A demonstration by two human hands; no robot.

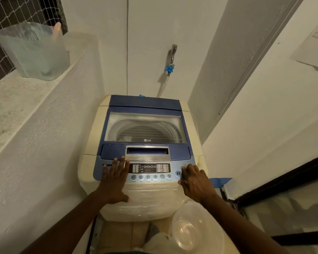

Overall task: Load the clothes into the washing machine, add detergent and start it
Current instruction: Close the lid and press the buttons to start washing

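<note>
A cream top-loading washing machine [92,136] with a blue lid [145,101] stands below me, its glass lid shut, and the steel drum shows through the window. The control panel [149,171] runs along its front edge. My left hand [114,182] lies flat with straight fingers on the panel's left end. My right hand [195,182] rests on the panel's right end, its fingertips on a round button just right of the play/pause button [178,173]. No clothes are visible outside the machine.
A clear plastic basin [196,228] sits on the floor at the machine's front right. A translucent container [35,50] stands on the ledge at left. A tap with a blue hose fitting [170,67] is on the back wall. Walls close in on both sides.
</note>
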